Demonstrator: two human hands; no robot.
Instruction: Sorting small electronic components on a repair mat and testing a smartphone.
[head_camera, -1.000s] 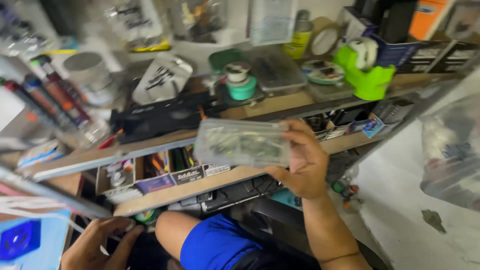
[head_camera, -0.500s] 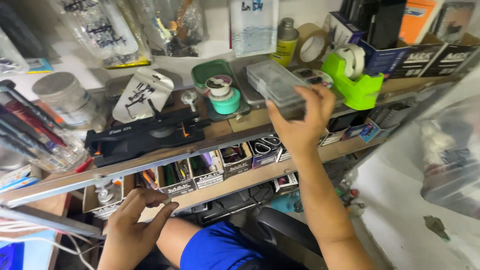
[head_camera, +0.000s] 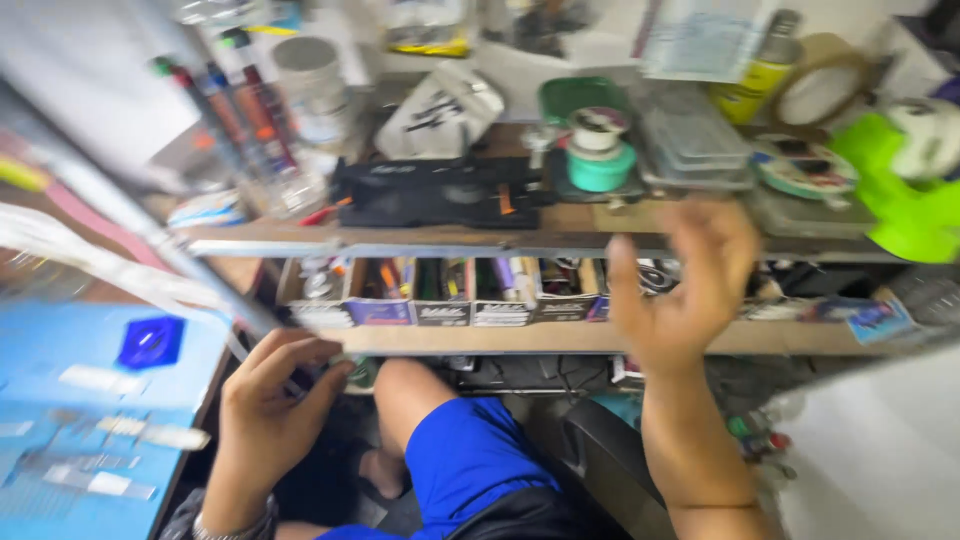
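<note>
Stacked on the upper shelf (head_camera: 300, 235): clear plastic boxes (head_camera: 695, 140), two or three lids visible, contents too blurred to tell. At nine o'clock from them, a green lidded tin (head_camera: 582, 98) with a teal tape roll (head_camera: 600, 165) in front of it, topped by a smaller white roll. At three o'clock of the boxes, a round green-rimmed dish (head_camera: 805, 168), then a bright green tape dispenser (head_camera: 905, 205) at the far edge; a yellow can (head_camera: 752, 88) and a brown tape roll (head_camera: 825, 85) behind. Further toward nine o'clock, a black flat tool case (head_camera: 440, 192), and a clear jar (head_camera: 285, 185) holding about four markers with coloured caps. On the lower shelf (head_camera: 520, 338), a row of about five small open cardboard boxes (head_camera: 445, 295), each packed with small upright items, exact kinds unclear. Right hand (head_camera: 680, 290) raised in front of the shelves, motion-blurred, fingers spread and loosely curled, palm empty, gripping nothing; plastic boxes at twelve o'clock from it, just beyond the fingertips, apart rather than touching as far as the blur allows. Left hand (head_camera: 270, 400) low at eight o'clock of the view, beside a blue mat (head_camera: 60, 400), fingers bent together as though pinching something thin; whether anything sits between them cannot be told. Blue shorts (head_camera: 470, 460) over a knee between the two arms
</note>
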